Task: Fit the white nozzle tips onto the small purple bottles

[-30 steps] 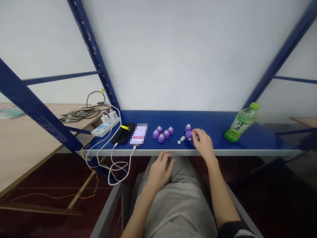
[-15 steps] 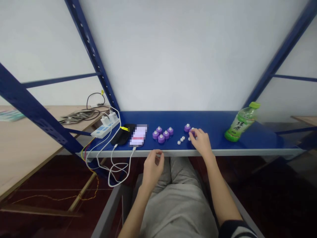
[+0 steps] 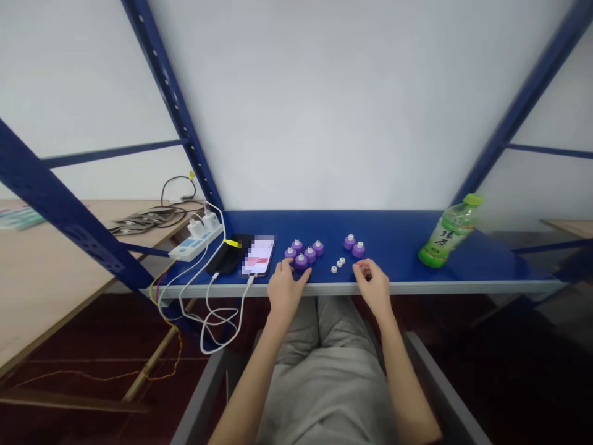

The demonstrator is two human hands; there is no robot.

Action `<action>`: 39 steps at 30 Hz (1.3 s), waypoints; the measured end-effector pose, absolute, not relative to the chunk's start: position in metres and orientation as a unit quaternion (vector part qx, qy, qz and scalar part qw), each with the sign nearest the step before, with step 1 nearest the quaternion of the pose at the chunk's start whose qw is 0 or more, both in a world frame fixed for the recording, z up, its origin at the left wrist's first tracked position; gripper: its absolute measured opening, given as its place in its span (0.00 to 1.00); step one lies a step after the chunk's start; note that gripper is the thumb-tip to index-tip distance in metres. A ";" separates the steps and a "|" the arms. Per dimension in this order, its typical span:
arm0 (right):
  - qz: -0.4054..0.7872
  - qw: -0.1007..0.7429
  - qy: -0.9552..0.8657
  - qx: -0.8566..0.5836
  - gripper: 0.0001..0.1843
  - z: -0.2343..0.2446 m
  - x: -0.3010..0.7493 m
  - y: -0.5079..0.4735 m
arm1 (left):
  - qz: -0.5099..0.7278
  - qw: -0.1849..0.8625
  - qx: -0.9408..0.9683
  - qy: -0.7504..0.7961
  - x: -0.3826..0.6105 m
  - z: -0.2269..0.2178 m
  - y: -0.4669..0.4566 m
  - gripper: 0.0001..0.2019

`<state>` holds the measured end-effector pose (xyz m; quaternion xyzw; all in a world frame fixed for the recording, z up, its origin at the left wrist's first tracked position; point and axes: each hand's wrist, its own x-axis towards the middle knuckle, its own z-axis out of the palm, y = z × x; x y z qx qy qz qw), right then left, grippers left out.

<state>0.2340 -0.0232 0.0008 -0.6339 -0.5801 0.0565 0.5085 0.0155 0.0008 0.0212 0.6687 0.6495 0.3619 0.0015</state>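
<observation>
I read left hand at purple cap, its 1 o'clock, fingers against it, grip unclear. Right hand fingertips pinched together, nothing visible; white rings at its 11 o'clock. Keep fingers clear of neighbouring caps.

Left hand palm down, reaching forward, fingers spread and slightly bent, thumb angled out to inner side. Right hand palm down, fingers curled inward, tips close together; whether pinching anything, too small to tell. Both forearms bare, angled up and inward from bottom of view. Wrists nearly straight. Hands well apart.
</observation>
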 end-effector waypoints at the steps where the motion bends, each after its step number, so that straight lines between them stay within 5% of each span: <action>1: 0.061 0.526 -0.564 -0.634 0.18 -0.001 0.231 -0.030 | 0.343 0.001 0.666 0.663 0.017 0.023 0.004 0.22; 6: 0.179 0.617 -0.484 -0.593 0.19 -0.013 0.209 -0.061 | 0.324 0.004 0.667 0.671 0.018 0.029 0.011 0.18; 12: 0.295 0.620 -0.505 -0.523 0.17 -0.008 0.183 -0.075 | 0.482 0.077 0.688 0.538 0.008 0.028 -0.027 0.12; 32: 0.245 0.577 -0.603 -0.493 0.11 0.036 0.185 -0.105 | 0.502 0.277 0.735 0.362 0.014 0.039 -0.083 0.15; 39: 0.323 0.505 -0.631 -0.493 0.33 0.034 0.180 -0.112 | 0.473 0.268 0.729 0.417 0.020 0.048 -0.090 0.14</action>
